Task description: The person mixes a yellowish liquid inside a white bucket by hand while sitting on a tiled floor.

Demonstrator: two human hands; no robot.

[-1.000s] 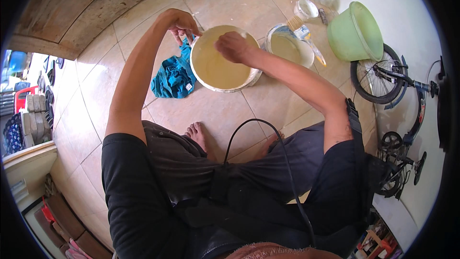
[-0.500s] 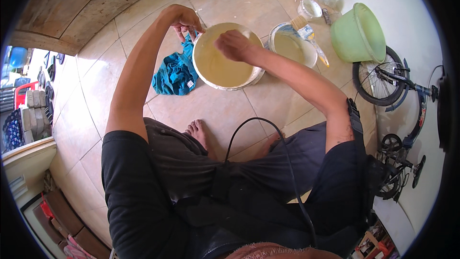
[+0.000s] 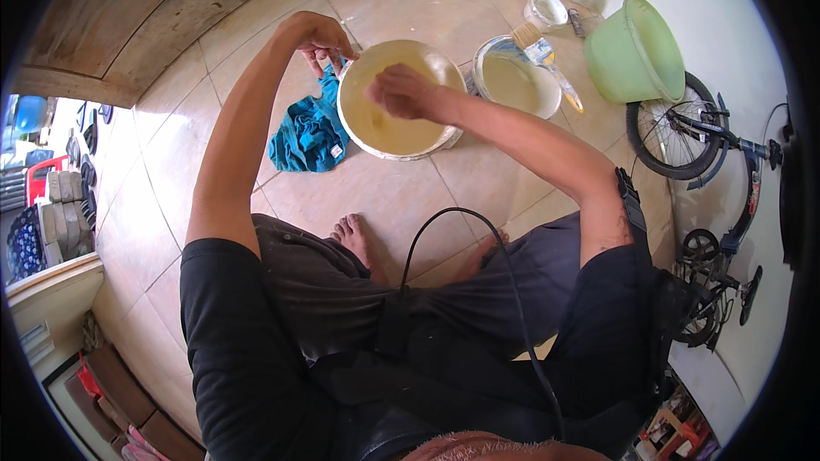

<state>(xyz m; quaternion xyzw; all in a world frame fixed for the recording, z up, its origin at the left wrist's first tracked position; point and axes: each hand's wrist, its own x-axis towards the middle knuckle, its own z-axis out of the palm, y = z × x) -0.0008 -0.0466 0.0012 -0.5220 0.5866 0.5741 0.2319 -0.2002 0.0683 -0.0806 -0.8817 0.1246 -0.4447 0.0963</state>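
Note:
A whitish bucket with pale yellowish liquid stands on the floor before me. My left hand is at its far left rim, bent at the wrist, with fingertips closed on the edge. Over the liquid is my right hand, slightly blurred and curled shut; whatever it grips is hidden from above. A crumpled teal cloth lies against the bucket's left side, below my left hand. To the right stands a second bucket with similar pale contents, and a wide paintbrush rests across its rim.
A pale green tub stands at the right by the wall, with a small white container near it. Beyond my right arm is a bicycle. A wooden panel borders the far left. My bare feet are on the tiled floor.
My right hand has shifted left and slightly down over the bucket's liquid. The left hand stays at the rim. The whole view has shifted slightly.

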